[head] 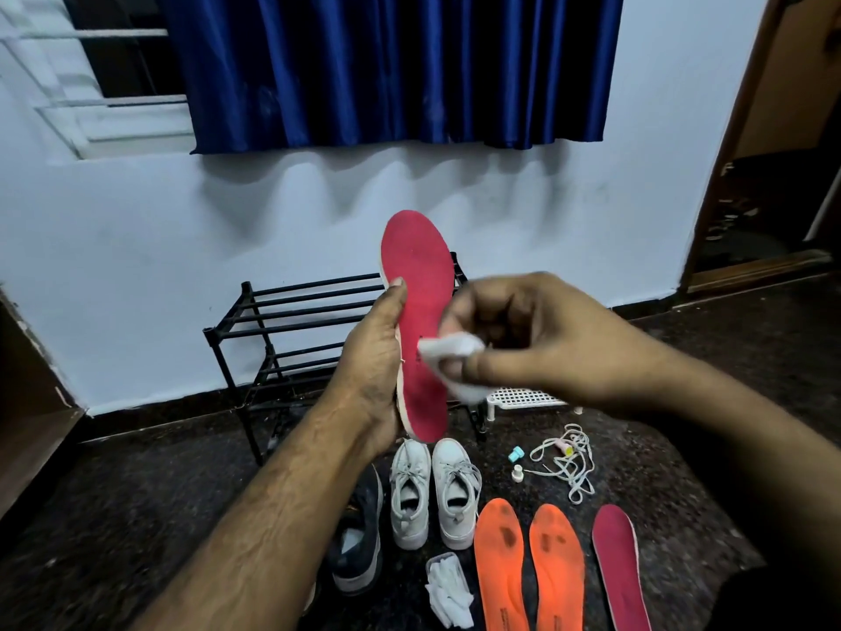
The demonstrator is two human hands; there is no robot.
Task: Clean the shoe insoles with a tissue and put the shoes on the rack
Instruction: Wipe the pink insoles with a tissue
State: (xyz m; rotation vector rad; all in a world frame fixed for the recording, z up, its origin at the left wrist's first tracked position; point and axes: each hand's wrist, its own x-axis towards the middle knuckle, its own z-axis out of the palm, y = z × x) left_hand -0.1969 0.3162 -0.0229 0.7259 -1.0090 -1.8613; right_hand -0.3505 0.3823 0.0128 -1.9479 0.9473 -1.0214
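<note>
Holding: left hand [373,357] grips the red insole [421,321] upright by its left edge, thumb on the front face, toe end up
Wiping: right hand [523,339] pinches a white tissue [450,352] against the middle of the red face; hand is motion-blurred, so its finger layout is hard to read
Hidden: the held insole and both hands cover the right half of the black shoe rack [291,330] by the far wall; the lower heel of the insole overlaps the toes of the white shoes
Cut off: dark shoe [359,539] at near left is partly behind the left forearm; orange insoles [528,567] and second red insole [616,571] run off the near edge
Floor, centre: pair of white shoes [434,494] side by side, toes toward the rack
Floor, near: crumpled spare tissues [448,589] just left of the orange insoles
Floor, right: loose laces [564,466] in a tangle, small teal and white bits [516,464] beside them, too small to identify
Behind: white plastic stand [519,398] low, mostly hidden by the right hand
Far: blue curtain [391,66] above the pale wall
</note>
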